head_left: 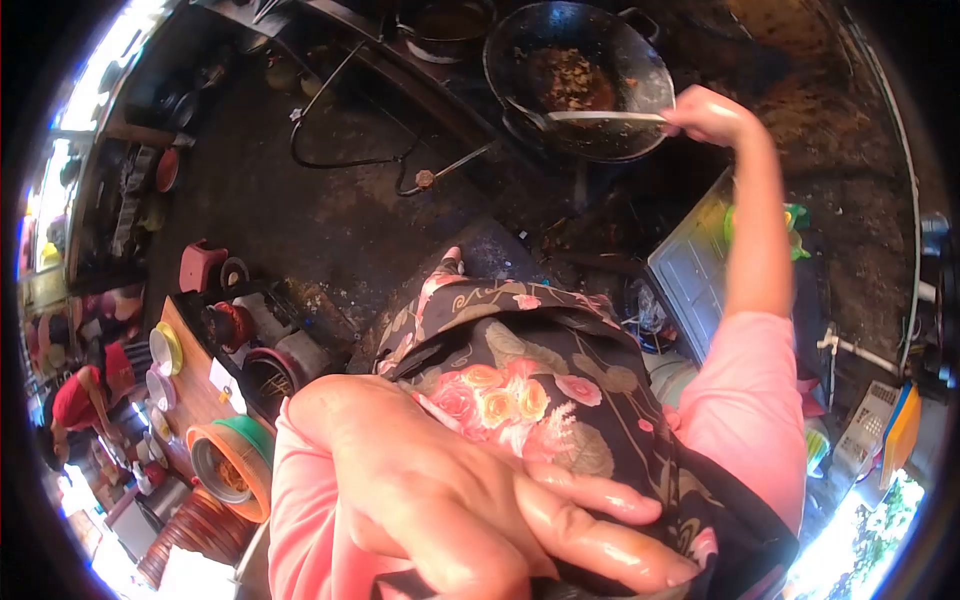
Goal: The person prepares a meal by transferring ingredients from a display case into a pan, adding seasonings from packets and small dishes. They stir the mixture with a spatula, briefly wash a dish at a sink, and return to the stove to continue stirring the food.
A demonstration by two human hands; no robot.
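Note:
My right hand (708, 118) is stretched out to the far right side of a dark wok (640, 60). Its fingers are wrapped round the handle end of a long spatula (605, 117), whose other end dips into the wok. Brown, crumbly food in reddish sauce (570, 82) lies in the bottom of the wok. Close below the camera, my left hand (450, 500) hovers in front of the dark flowered apron (620, 420). Its fingers look wet; two stretch to the right, apart, and others bend downward. I see nothing held in it.
A second pan (447, 25) stands left of the wok. A hose with a regulator (424, 179) hangs below. A pale plastic box (690, 265) stands at right. At left are a red stool (200, 266), an orange basin (255, 500) and another person in red (80, 400).

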